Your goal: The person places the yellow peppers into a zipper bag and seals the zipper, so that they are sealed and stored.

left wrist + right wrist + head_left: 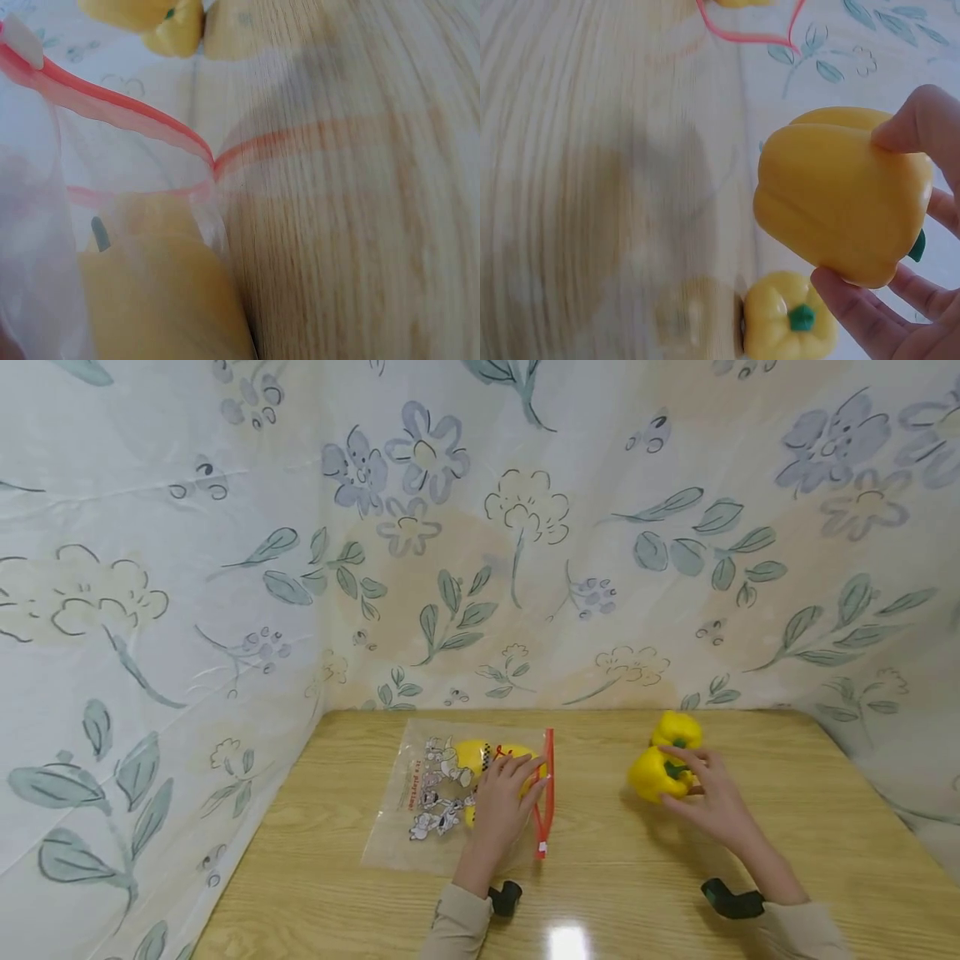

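Observation:
My left hand [501, 797] lies over a clear printed zip bag [393, 835], its thumb and fingers holding the bag near the red-edged mouth. That mouth gapes, and its red strip [127, 101] arches up in the left wrist view. Inside the bag are yellow items; one, a yellow bell pepper [157, 292], shows a dark green stem. On the right, my right hand [712, 797] grips another yellow bell pepper [840, 195] between thumb and fingers, just off the table. Behind it sits a further yellow bell pepper [677, 727]. The left fingers are out of sight in the left wrist view.
The wooden table [600, 877] carries everything, with bare wood between the bag and the peppers. A white slider [542, 847] sits at the near end of the red zip. Floral cloth [480, 568] hangs behind and along both sides.

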A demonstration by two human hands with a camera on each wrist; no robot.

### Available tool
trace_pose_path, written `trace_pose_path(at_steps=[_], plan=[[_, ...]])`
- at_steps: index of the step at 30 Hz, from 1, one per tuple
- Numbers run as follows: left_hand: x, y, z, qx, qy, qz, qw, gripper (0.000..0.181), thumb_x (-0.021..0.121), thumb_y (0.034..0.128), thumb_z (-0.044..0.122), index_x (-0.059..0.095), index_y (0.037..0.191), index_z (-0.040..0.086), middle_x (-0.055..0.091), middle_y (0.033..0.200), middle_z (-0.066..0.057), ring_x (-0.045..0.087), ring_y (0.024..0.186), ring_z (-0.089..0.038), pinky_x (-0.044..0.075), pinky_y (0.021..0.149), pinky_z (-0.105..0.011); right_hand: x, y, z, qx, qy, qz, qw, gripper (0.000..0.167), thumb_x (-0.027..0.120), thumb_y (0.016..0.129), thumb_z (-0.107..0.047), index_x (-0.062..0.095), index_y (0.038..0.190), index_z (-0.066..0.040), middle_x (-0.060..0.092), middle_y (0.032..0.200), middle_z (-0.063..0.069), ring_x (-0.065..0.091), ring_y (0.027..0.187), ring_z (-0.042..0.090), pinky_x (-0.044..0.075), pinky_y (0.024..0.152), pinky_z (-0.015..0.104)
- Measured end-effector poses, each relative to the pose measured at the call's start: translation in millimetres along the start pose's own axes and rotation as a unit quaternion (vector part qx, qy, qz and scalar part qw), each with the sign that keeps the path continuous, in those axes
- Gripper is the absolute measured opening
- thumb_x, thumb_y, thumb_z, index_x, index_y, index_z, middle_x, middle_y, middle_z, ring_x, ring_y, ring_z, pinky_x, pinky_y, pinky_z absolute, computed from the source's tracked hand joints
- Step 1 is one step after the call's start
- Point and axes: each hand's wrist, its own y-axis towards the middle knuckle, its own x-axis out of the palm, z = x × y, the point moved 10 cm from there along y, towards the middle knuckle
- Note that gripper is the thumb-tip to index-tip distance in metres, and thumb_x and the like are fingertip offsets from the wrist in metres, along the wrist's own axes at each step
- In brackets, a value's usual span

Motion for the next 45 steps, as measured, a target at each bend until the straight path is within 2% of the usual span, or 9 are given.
trace_pose_path(at_steps=[10,19,26,32,35,40,45], plan=[[1.0,0.9,-1.7,-0.007,-0.003,-0.003,1.0,0.034,0.056,0.0915,0.036,0.059,0.124,0.029,0.058,0.125,0.003,0.049,0.118,-0.026,0.041,0.096,-0.05,24,7.9,-17,-0.009,0.034,-0.002,0.9994,0.066,0.076,0.075,-0.01,0.047,0.134,-0.015,0.037,0.118,0.021,0.046,0.104,0.037,0.055,0.065,0.044],[0.8,3.5,-0.3,-0.007,-0.009,-0.003,0.9999,0.034,0.056,0.0912,0.038,0.06,0.123,0.028,0.059,0.124,0.002,0.05,0.118,-0.027,0.04,0.097,-0.051,45,12.9,-29,0.001,0.063,-0.016,0.9979,0.067,0.076,0.075,-0.011,0.047,0.134,-0.019,0.038,0.119,0.019,0.044,0.108,0.035,0.055,0.069,0.047],[0.9,3.1,-0.3,-0.007,-0.01,-0.004,0.9999,0.035,0.053,0.0924,0.04,0.06,0.124,0.028,0.059,0.125,0.002,0.049,0.117,-0.027,0.04,0.097,-0.051,56,14.4,-44,-0.016,0.088,-0.013,0.9959,0.068,0.077,0.073,-0.007,0.047,0.134,-0.016,0.04,0.118,0.02,0.045,0.108,0.033,0.056,0.066,0.041],[-0.1,1.2,-1.6,-0.008,0.002,-0.004,1.0,0.039,0.044,0.0939,0.049,0.059,0.124,0.03,0.059,0.124,0.003,0.05,0.118,-0.026,0.04,0.097,-0.05,69,11.2,-50,-0.001,0.111,-0.025,0.9935,0.067,0.076,0.075,-0.009,0.046,0.135,-0.019,0.039,0.119,0.017,0.045,0.109,0.032,0.056,0.069,0.04],[-2.9,0.7,0.4,-0.001,0.003,0.005,1.0,0.037,0.048,0.0931,0.046,0.06,0.123,0.029,0.06,0.123,0.003,0.051,0.116,-0.027,0.041,0.095,-0.05,77,9.8,-46,0.008,0.118,-0.027,0.9926,0.068,0.076,0.075,-0.011,0.046,0.135,-0.023,0.039,0.119,0.014,0.045,0.11,0.031,0.056,0.07,0.038],[-3.6,-0.1,1.4,0.005,0.002,0.012,0.9999,0.034,0.057,0.0905,0.039,0.061,0.123,0.028,0.061,0.122,0.002,0.051,0.115,-0.028,0.042,0.094,-0.051,85,8.6,-51,0.013,0.13,-0.027,0.9911,0.066,0.076,0.076,-0.012,0.047,0.134,-0.023,0.041,0.119,0.013,0.046,0.11,0.031,0.056,0.07,0.033],[-4.1,1.4,0.5,0.001,-0.002,0.011,0.9999,0.034,0.056,0.0911,0.04,0.06,0.124,0.031,0.06,0.122,0.003,0.051,0.115,-0.027,0.042,0.093,-0.051,90,11.2,-57,0.005,0.149,-0.029,0.9883,0.066,0.076,0.076,-0.012,0.047,0.134,-0.022,0.04,0.12,0.016,0.046,0.11,0.032,0.057,0.07,0.033]])
